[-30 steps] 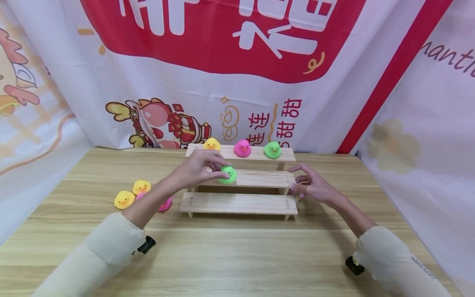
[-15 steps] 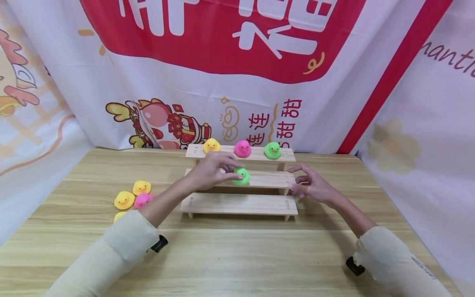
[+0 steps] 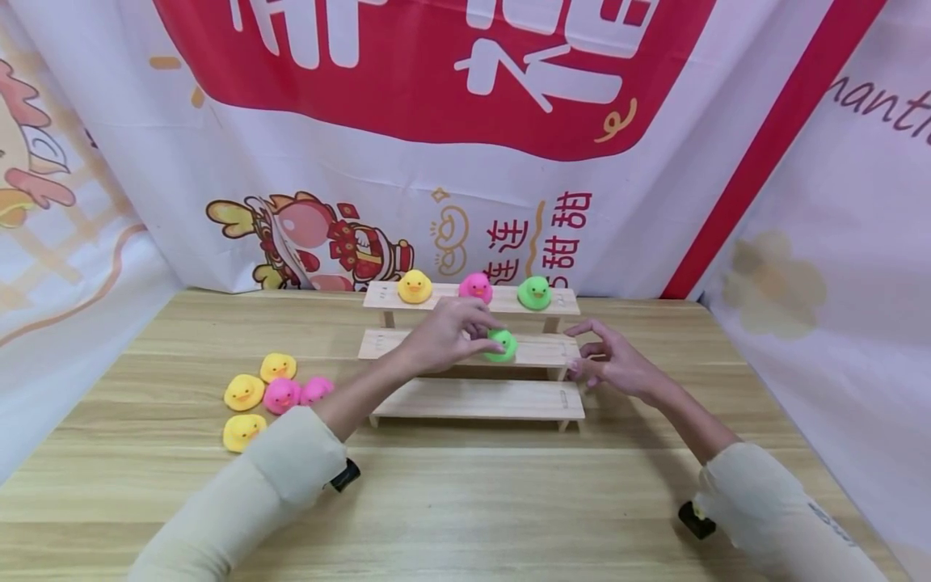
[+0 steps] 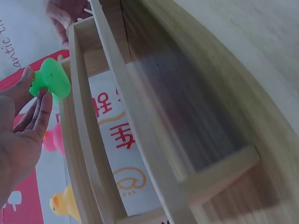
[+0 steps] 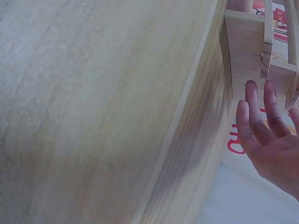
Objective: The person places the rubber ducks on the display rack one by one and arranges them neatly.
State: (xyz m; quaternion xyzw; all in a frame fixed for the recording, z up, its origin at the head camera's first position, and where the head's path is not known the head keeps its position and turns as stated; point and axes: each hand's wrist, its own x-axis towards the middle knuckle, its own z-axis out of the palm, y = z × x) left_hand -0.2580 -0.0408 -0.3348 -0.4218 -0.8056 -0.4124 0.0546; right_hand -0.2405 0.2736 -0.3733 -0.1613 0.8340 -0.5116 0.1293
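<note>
Head view: On the wood-grain table [image 3: 465, 509] before me stands a three-tier wooden rack [image 3: 480, 398]. At its middle shelf [image 3: 547, 349], a person's left hand [image 3: 445, 335] pinches a green duck [image 3: 502, 346] between thumb and fingers; the right hand [image 3: 614, 365], fingers loosely parted, grips nothing beside the rack's right end. Three ducks [image 3: 535, 293] line the top.

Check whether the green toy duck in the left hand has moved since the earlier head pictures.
Yes, rightward: the green toy duck pinched by the left hand is now nearer the right end of the wooden middle shelf.
</note>
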